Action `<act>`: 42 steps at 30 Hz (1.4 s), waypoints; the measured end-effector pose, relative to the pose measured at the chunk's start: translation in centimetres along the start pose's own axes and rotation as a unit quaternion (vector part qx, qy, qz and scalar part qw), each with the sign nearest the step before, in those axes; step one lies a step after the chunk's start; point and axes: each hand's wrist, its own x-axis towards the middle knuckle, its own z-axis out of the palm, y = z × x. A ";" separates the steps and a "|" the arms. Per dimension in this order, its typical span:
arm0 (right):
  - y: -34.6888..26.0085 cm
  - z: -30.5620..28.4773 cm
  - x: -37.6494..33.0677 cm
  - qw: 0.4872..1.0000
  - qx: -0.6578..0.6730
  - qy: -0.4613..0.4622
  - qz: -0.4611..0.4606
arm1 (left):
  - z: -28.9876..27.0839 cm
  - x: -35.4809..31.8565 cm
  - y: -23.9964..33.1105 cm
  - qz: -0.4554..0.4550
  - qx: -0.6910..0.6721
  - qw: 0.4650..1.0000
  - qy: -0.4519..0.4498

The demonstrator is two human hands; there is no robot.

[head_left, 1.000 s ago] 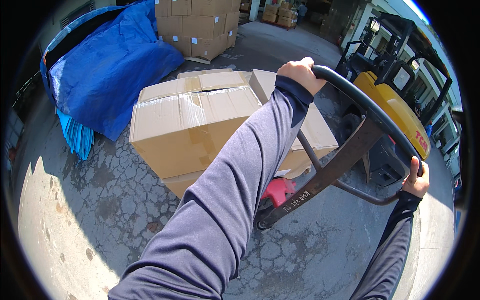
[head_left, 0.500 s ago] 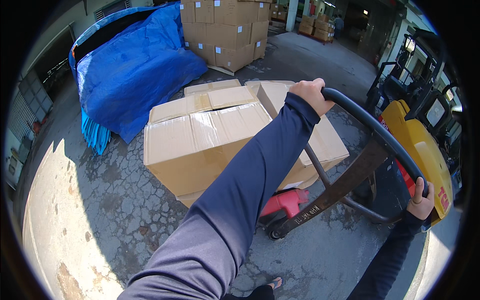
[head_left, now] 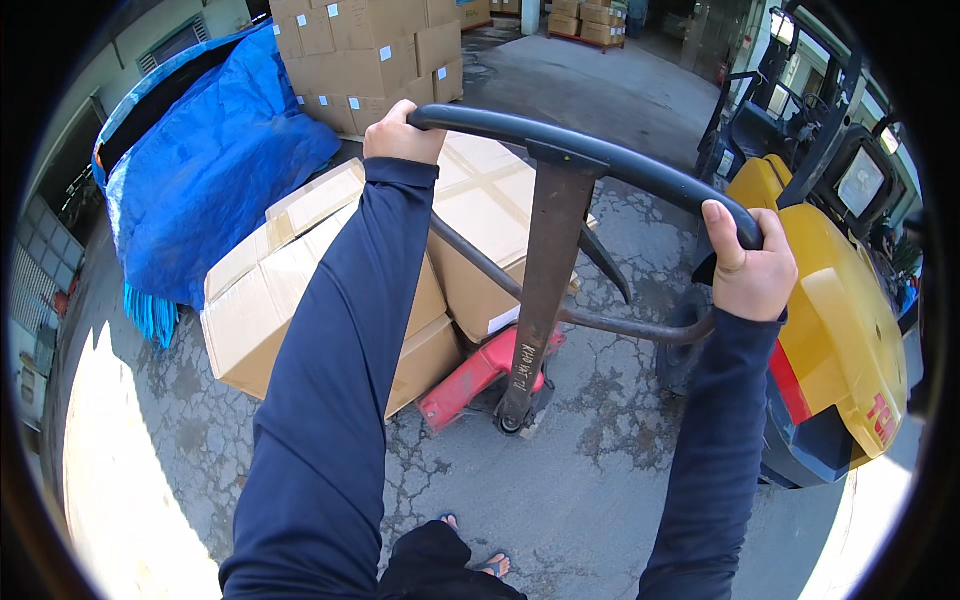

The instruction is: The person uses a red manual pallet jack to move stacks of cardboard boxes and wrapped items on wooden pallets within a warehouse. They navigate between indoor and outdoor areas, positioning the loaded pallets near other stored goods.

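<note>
My left hand (head_left: pixel 405 135) is wrapped round the left end of the black bar of a pallet jack handle (head_left: pixel 600 152). At the bar's right end, my right hand (head_left: pixel 752 262) grips with its thumb lying along the top. A brown metal shaft drops from the bar to the red pallet jack base (head_left: pixel 468 378). Large taped cardboard boxes (head_left: pixel 490 190) sit on the jack, just beyond the handle. Part of the load is hidden behind my left sleeve. Both of my feet, in sandals, show at the bottom.
A yellow forklift (head_left: pixel 835 300) stands close on the right. To the far left a blue tarp (head_left: pixel 215 160) covers a bulky heap. Stacked cartons (head_left: pixel 370 50) rise behind the boxes, and more cartons on a red pallet (head_left: pixel 588 22) stand far back. The ground (head_left: pixel 600 480) is cracked pavement.
The handle has swung leftward and now stands more squarely in front of me. My right hand has come up and left with it. The boxes and jack base have shifted left in view.
</note>
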 end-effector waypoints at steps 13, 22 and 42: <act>23.8 23.1 21.7 0.970 0.220 -0.106 -0.011 | 17.3 3.4 3.5 -0.060 -0.054 0.997 -0.002; 25.8 44.2 30.7 0.927 0.340 -0.161 0.000 | 21.1 5.8 3.1 -0.090 0.066 0.991 0.067; 17.5 76.6 39.9 0.866 0.431 -0.223 -0.121 | 37.7 23.0 -23.9 -0.134 0.225 0.945 0.197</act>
